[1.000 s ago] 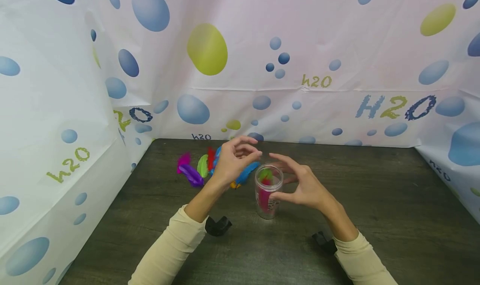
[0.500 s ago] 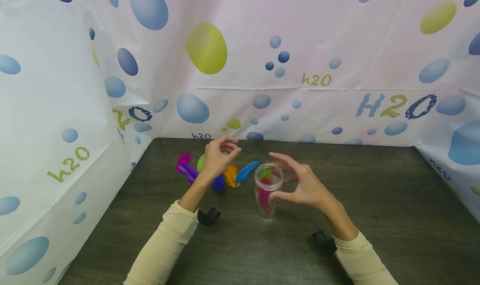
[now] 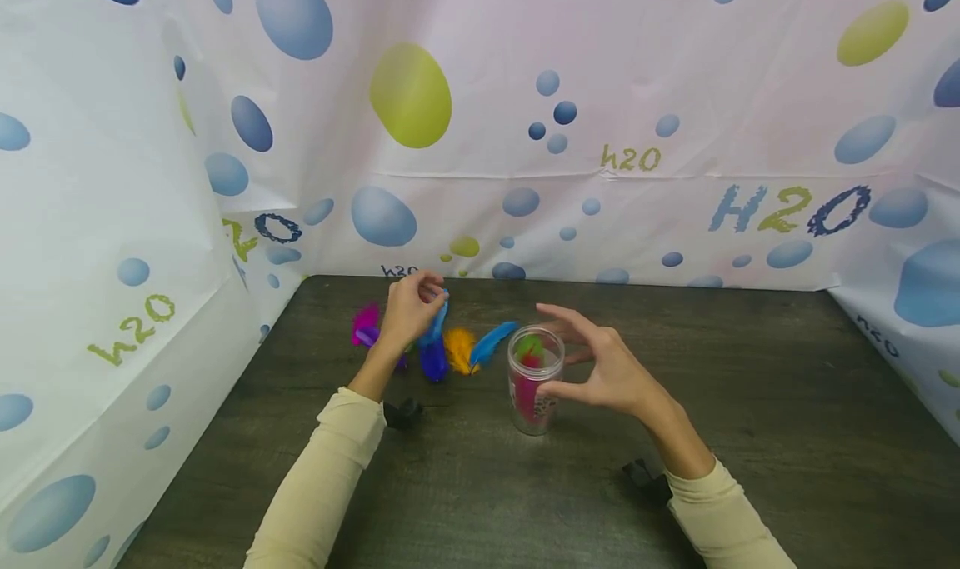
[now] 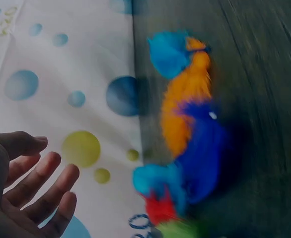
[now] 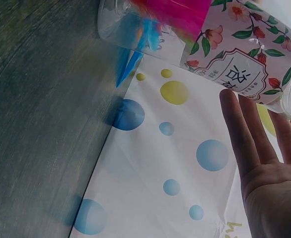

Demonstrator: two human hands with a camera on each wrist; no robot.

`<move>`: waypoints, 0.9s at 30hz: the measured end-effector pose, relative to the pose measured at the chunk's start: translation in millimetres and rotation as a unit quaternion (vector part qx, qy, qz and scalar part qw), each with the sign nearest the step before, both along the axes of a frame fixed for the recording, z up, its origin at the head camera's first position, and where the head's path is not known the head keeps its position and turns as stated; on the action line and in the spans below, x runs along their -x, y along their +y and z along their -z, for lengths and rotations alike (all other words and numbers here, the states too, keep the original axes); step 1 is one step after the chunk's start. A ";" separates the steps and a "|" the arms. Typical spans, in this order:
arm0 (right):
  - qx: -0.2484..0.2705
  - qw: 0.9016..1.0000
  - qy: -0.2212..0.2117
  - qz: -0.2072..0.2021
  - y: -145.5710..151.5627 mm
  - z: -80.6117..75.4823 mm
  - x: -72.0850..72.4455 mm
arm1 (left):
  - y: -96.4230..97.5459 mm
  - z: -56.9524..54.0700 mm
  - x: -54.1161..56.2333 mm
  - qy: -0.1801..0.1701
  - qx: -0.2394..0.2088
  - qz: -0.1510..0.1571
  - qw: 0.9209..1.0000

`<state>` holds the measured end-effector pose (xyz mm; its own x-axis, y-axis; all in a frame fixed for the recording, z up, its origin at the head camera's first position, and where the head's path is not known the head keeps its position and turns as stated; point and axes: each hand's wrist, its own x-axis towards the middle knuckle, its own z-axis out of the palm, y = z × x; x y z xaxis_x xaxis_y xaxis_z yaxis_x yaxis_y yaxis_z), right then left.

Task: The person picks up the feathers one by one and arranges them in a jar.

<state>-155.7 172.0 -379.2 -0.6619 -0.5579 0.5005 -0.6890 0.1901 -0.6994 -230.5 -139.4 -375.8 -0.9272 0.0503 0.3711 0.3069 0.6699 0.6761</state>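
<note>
In the head view my left hand [image 3: 408,306] is over the feathers at the left, its fingers loosely bent. The left wrist view shows thumb and fingers apart with nothing between them. Nearest its fingertips is a light blue feather [image 3: 437,323], beside a dark blue feather [image 3: 433,361]. My right hand [image 3: 600,369] spreads in a loose C beside a clear jar [image 3: 525,423], thumb at its front, other fingers behind. In the right wrist view those fingers are nearly straight, tips at the jar's floral label [image 5: 250,54]. Inside the upright, lidless jar are a magenta feather [image 3: 527,394] and a green feather [image 3: 530,348].
An orange feather [image 3: 459,351] and another blue feather [image 3: 492,344] lie between the hands. Purple [image 3: 367,336] and magenta feathers [image 3: 364,315] lie farther left. A red feather [image 4: 160,208] shows in the left wrist view. Dotted white sheeting [image 3: 637,94] rises behind the dark table [image 3: 750,386].
My left hand has moved left, away from the jar and across the feathers, uncovering the orange, dark blue and light blue ones. The right hand and the jar stay in place.
</note>
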 end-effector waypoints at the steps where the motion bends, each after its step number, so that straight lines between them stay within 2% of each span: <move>1: -0.001 1.000 0.000 0.000 0.2 0.1 0.2 | -1.1 1.4 1.7 -0.003 0.007 -0.012 1.000; 5: -0.002 1.000 0.002 -0.002 0.7 -0.6 1.2 | -5.9 8.6 7.4 -0.029 0.043 -0.057 0.997; 9: 0.004 1.000 0.000 -0.007 0.9 -1.2 1.6 | -10.3 13.6 12.1 -0.059 0.067 -0.069 0.994; 17: 0.007 1.000 -0.002 -0.004 1.5 -1.1 1.0 | -16.4 21.5 23.5 -0.098 0.069 -0.045 0.992; 22: 0.004 1.000 -0.005 -0.005 1.0 -1.0 0.0 | -20.6 28.1 27.4 -0.131 0.093 -0.019 0.987; 27: 0.000 1.000 -0.004 -0.003 1.0 0.0 0.3 | -23.3 29.8 29.7 -0.152 0.105 0.008 0.983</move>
